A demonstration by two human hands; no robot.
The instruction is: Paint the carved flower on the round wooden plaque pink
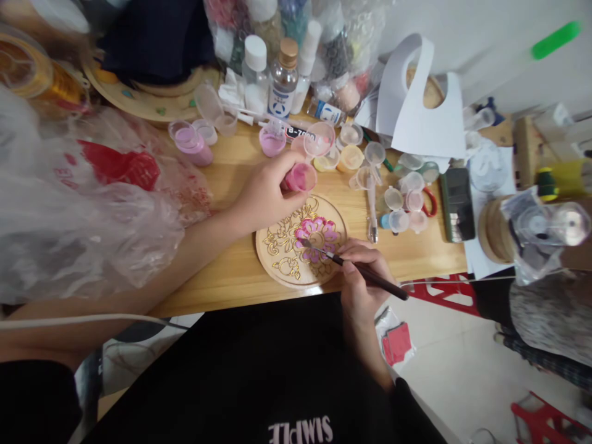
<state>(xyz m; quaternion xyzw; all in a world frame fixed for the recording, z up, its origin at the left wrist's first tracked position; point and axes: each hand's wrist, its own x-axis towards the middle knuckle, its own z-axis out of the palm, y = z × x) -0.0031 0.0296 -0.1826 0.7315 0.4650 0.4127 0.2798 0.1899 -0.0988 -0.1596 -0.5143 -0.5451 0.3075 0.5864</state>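
Observation:
A round wooden plaque [264, 259] lies near the table's front edge, with raised gold outlines of flowers and leaves. One large flower [329, 229] on it is filled with pink and purple. My right hand [365, 271] grips a dark-handled tool, a small palette knife [370, 279], whose metal tip touches or hovers just over the flower's left petals; I cannot tell which. My left hand [272, 188] is wrapped round a small clear cup of pink paste [303, 177], tilted above the plaque's upper edge.
Several small lidded cups [351, 158] stand behind and to the right. Bottles [282, 80] line the back, beside a glue tube [300, 134]. Plastic bags [83, 203] cover the left side. A white pen-like tool [372, 213], red scissors [430, 202] and a dark phone-like case [457, 203] lie right.

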